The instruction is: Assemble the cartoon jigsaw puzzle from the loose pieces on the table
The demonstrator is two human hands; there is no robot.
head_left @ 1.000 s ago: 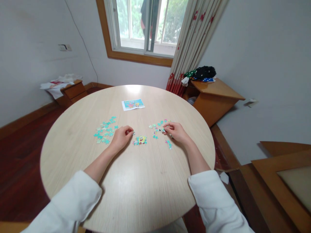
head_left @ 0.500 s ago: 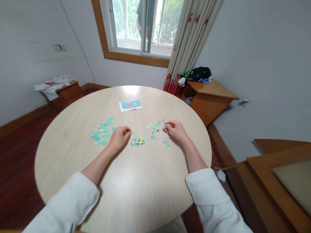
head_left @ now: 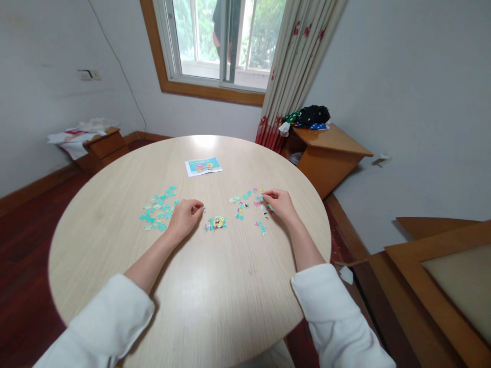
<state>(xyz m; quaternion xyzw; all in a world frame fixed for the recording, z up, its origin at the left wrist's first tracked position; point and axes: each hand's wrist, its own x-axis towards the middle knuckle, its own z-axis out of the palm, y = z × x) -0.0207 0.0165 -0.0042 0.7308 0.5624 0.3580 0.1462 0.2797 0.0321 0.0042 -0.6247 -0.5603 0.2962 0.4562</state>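
My left hand [head_left: 186, 217] is closed in a pinch, with a small puzzle piece [head_left: 204, 210] at its fingertips. Just right of it lies a joined patch of jigsaw [head_left: 217, 223] showing a yellow cartoon face. My right hand [head_left: 281, 205] has thumb and forefinger drawn together above a loose group of puzzle pieces [head_left: 245, 196]; anything between those fingertips is too small to make out. Nearer to me, a short strip of pieces [head_left: 261, 228] in pink and teal rests on the wood. Many teal and pale green pieces [head_left: 157, 209] are spread out left of my left hand.
A printed picture card [head_left: 203, 166] lies toward the far side of the round table [head_left: 215, 291]. Beyond the table are a wooden cabinet [head_left: 330, 148] with cloths on top, a curtain [head_left: 295, 71] and a window. A wooden chair [head_left: 441, 276] stands at the right.
My right hand has shifted slightly over the loose pieces, uncovering some near its fingertips. My left hand keeps its pinch beside the joined patch. The whole view has slid a little left.
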